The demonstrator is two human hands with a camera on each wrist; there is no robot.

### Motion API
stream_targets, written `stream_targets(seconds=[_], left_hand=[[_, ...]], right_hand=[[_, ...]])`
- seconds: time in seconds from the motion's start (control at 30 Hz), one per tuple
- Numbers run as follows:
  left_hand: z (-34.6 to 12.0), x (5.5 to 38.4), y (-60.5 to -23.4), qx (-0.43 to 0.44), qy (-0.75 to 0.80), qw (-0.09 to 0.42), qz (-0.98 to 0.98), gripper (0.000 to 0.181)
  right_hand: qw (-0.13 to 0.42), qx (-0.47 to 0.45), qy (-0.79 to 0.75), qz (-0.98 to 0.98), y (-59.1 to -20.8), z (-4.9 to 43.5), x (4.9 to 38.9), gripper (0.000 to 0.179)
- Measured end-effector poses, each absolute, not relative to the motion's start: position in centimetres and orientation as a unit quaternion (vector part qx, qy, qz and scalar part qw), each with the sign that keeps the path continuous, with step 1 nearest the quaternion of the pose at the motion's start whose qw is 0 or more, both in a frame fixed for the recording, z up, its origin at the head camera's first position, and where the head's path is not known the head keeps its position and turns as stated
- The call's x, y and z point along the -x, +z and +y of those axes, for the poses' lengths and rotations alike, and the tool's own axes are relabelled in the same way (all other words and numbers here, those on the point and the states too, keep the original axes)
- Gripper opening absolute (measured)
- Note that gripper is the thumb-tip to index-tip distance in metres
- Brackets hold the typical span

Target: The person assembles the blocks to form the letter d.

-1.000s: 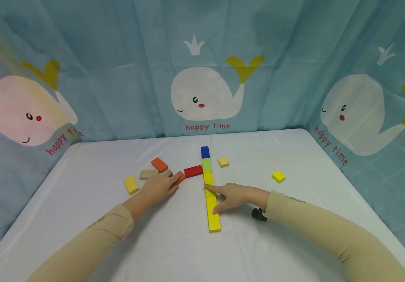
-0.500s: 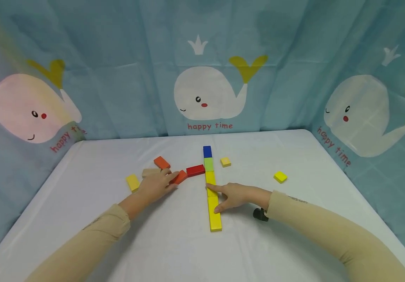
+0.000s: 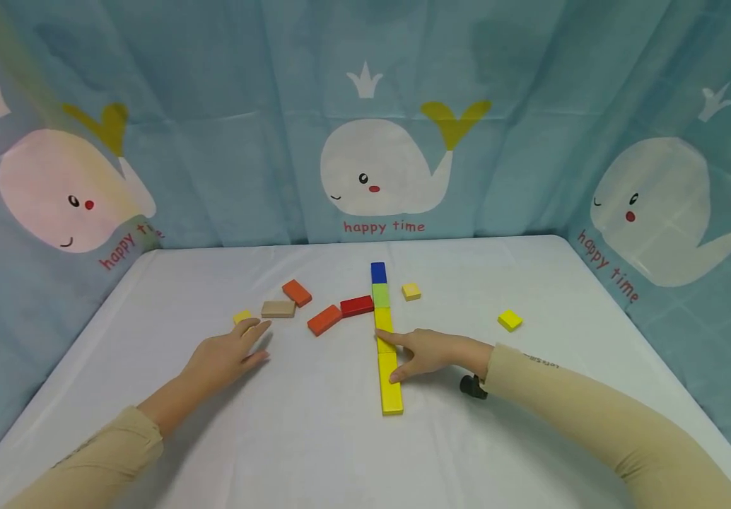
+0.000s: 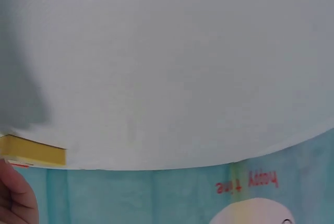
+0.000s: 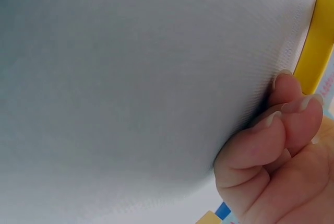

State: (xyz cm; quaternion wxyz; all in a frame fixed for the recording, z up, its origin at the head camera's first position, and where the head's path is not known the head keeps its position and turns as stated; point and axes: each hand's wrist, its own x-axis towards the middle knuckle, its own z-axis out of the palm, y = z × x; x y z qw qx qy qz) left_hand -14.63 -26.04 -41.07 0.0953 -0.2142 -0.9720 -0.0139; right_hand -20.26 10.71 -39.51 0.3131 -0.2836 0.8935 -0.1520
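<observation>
A row of wooden blocks runs away from me: a lower yellow block (image 3: 392, 397), an upper yellow block (image 3: 383, 319), a green block (image 3: 381, 295) and a blue block (image 3: 379, 273). My right hand (image 3: 429, 352) rests index finger and thumb on the two yellow blocks; in the right wrist view its other fingers (image 5: 255, 148) are curled, holding nothing. A red block (image 3: 356, 306) meets the row's left side, and an orange block (image 3: 324, 320) adjoins the red one. My left hand (image 3: 222, 360) hovers, fingers spread, by a yellow block (image 3: 242, 316) that it partly hides.
Left of the row lie a beige block (image 3: 278, 309) and another orange block (image 3: 297, 293). Two small yellow blocks, one nearer (image 3: 411, 291) and one farther (image 3: 510, 320), sit to its right. A white cloth (image 3: 314, 438) covers the table; a whale-print curtain (image 3: 289, 177) surrounds it.
My left hand has let go of the orange block beside the red one and moved left toward the yellow block. The right hand stays on the row. The head view has shifted slightly.
</observation>
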Motion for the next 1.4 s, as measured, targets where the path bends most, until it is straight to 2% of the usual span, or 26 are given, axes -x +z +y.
stream_targets(seconds=[0.23, 0.43, 0.67, 0.93, 1.4], left_hand=[[-28.3, 14.9, -40.8, 0.179, -0.027, 0.053, -0.982, 0.066], [-30.5, 16.4, -41.0, 0.230, -0.022, 0.058, -0.971, 0.063], [-31.6, 18.3, -40.6, 0.283, -0.013, 0.022, -0.959, 0.057], [-32.2, 19.0, -41.2, 0.329, -0.011, 0.044, -0.943, 0.053], [-31.8, 18.6, -41.6, 0.323, -0.039, 0.086, -0.942, 0.045]], right_hand=[[0.313, 0.281, -0.145, 0.896, -39.4, 10.9, 20.3, 0.088], [0.314, 0.282, -0.145, 0.895, -39.4, 10.7, 20.2, 0.088], [0.312, 0.278, -0.146, 0.897, -39.5, 10.7, 20.3, 0.087], [0.315, 0.273, -0.148, 0.897, -39.7, 10.7, 20.4, 0.087], [0.315, 0.271, -0.149, 0.897, -39.8, 10.7, 20.4, 0.088]])
